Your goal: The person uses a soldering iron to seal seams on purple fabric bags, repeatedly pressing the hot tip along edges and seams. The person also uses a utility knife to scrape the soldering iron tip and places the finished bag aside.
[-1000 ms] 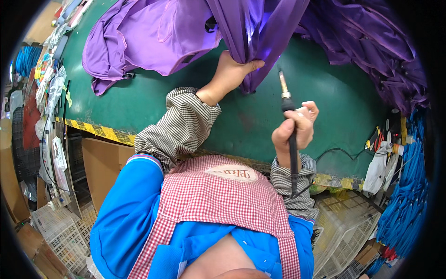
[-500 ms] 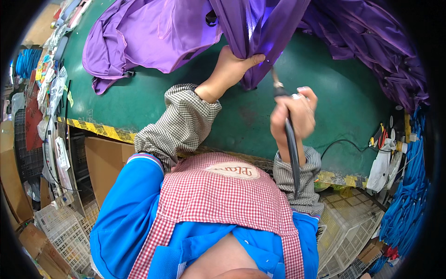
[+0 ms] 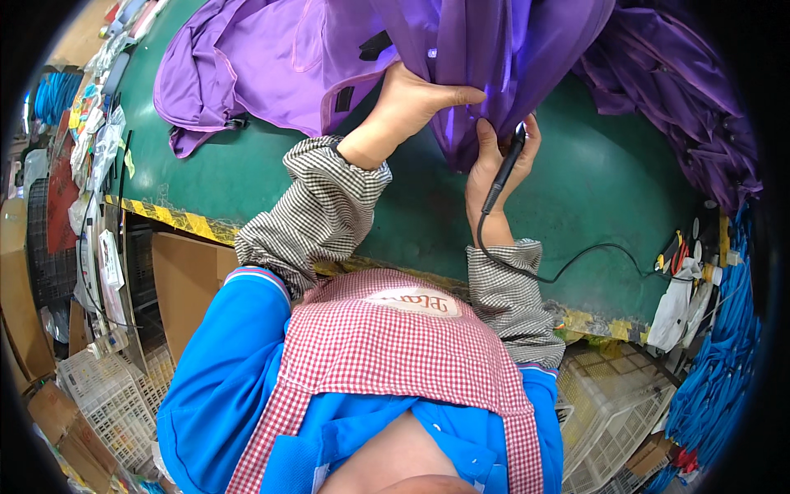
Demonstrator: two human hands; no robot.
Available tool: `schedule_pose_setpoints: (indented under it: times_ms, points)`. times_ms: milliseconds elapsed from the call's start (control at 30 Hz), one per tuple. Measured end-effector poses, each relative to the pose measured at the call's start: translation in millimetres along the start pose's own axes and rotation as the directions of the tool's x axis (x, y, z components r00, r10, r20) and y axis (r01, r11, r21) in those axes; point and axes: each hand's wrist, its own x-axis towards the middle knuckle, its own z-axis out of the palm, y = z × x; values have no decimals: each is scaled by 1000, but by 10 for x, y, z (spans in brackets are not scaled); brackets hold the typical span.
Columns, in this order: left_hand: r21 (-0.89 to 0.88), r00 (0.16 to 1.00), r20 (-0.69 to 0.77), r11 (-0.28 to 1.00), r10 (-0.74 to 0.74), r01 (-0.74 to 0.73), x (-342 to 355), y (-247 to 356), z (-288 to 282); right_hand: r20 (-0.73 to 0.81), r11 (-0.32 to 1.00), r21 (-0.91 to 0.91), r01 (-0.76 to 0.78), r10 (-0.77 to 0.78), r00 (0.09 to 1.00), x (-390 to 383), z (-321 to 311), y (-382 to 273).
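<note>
two hands raised. left hand (image 3: 414, 100) pinches purple woven cloth (image 3: 461, 49), its gathered folds hanging over the smooth green table (image 3: 255, 177). right hand (image 3: 482, 179) grips a slim black corded pen-shaped tool (image 3: 504, 165). slack folds could slip and, if the tip is hot, scorch. since the earlier frame: right hand higher, now against the cloth.
</note>
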Motion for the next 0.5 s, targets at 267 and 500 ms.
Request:
schedule_pose_setpoints:
  times_ms: [267,500]
  points:
    - [101,1000,-24,995,-7,9,-18,-75,34,-4,985,-172,11,-12,1000,27,-40,-107]
    - [123,995,101,992,-19,7,-23,-12,9,-61,968,-224,114,-131,990,30,-66,-69]
